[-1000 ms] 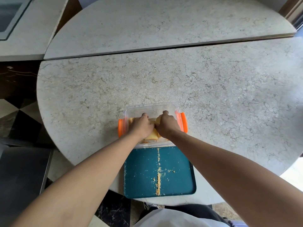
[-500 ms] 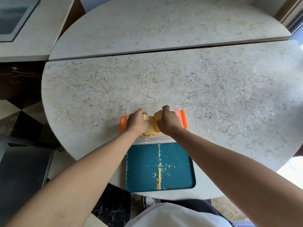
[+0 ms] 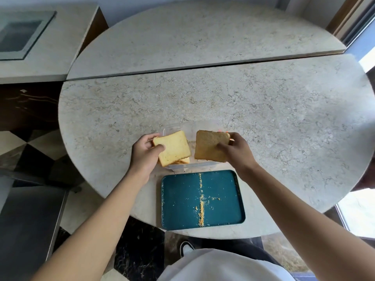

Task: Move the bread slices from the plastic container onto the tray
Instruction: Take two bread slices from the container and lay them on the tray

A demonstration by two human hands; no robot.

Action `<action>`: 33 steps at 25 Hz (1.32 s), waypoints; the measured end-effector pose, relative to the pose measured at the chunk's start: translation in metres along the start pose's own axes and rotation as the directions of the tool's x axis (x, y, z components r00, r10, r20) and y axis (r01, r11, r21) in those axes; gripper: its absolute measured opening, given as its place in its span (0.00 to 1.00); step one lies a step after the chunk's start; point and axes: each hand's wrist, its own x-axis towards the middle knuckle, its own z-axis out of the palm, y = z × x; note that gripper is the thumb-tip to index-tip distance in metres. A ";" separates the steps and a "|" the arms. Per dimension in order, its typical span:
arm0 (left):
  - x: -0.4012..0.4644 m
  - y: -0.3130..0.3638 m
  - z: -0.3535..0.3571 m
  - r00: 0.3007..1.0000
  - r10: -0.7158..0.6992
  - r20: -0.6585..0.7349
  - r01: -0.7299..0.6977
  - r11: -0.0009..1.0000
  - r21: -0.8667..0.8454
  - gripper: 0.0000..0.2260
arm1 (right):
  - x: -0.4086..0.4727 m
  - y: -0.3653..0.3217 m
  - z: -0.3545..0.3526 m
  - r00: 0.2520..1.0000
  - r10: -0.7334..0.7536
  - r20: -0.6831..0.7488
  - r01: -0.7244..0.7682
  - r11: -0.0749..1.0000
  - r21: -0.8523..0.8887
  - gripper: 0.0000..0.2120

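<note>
My left hand (image 3: 144,151) grips a pale yellow bread slice (image 3: 173,148), held flat above the left part of the clear plastic container (image 3: 190,126). My right hand (image 3: 236,150) grips a browner bread slice (image 3: 210,146) above the container's right part. More bread (image 3: 183,160) shows inside the container under the left slice. The container's orange clips are almost hidden behind the slices and hands. The teal tray (image 3: 182,199) lies just in front of the container, bare except for a line of crumbs (image 3: 200,201) down its middle.
Container and tray sit near the front edge of a round marble table (image 3: 263,118). A second marble slab (image 3: 203,37) lies behind it across a seam. A counter with a dark inset (image 3: 20,33) is at far left. My white shirt and a shoe show below.
Both hands were down inside the container on the bread. Each has now lifted out one slice, and the hands have moved apart and slightly toward me.
</note>
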 end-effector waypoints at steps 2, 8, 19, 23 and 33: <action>-0.017 -0.004 -0.014 0.999 -0.042 0.024 0.045 0.989 -0.141 0.16 | -0.015 0.009 -0.010 0.999 0.031 0.030 -0.034 0.993 0.110 0.16; -0.066 -0.049 -0.033 0.973 -0.158 0.171 0.190 0.963 -0.193 0.15 | -0.049 0.063 -0.033 0.984 0.115 0.134 -0.133 0.983 0.128 0.11; -0.042 -0.112 0.001 0.895 -0.437 0.090 0.429 0.898 0.096 0.13 | -0.009 0.114 -0.011 0.951 0.298 0.081 -0.290 0.952 -0.099 0.12; -0.026 -0.114 0.012 0.883 -0.463 0.070 0.450 0.880 0.150 0.13 | 0.003 0.119 -0.005 0.938 0.339 0.074 -0.330 0.938 -0.110 0.13; -0.017 -0.109 0.020 0.867 -0.497 0.000 0.486 0.847 0.216 0.17 | 0.001 0.118 -0.010 0.953 0.304 0.014 -0.277 0.884 -0.378 0.18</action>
